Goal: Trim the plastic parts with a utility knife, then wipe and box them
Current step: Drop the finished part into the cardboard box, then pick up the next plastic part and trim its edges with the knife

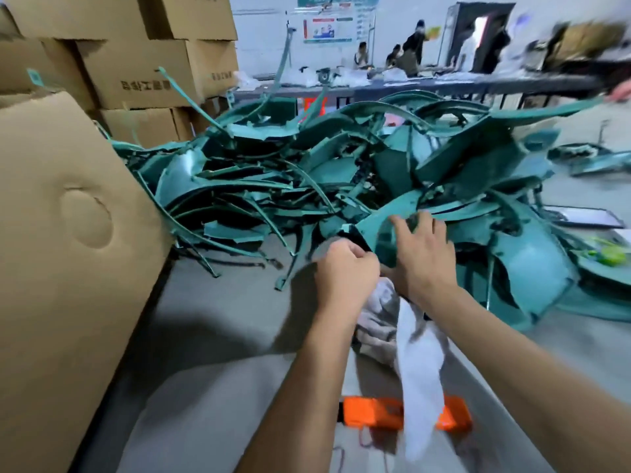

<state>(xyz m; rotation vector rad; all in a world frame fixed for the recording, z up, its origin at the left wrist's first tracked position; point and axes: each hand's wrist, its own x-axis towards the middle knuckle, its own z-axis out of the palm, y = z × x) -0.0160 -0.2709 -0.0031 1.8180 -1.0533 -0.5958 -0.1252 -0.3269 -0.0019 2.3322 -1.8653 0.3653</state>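
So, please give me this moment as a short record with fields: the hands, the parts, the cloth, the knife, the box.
left hand: fist closed, what it holds is hidden
right hand: fingers spread on a teal part
parts pile: teal, heaped on the table
cloth: white, hanging under the hands
knife: orange, lying on the table, partly behind the cloth
box: cardboard, at the left

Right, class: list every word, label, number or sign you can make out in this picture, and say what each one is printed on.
Nothing here can be read for certain.
Stacked boxes: a row of dark printed characters on the front, too blurred to read.
Box further right: similar print, blurred.
Wall poster: red and green headings with small pictures, too small to read.
Green banner above it: text too small.
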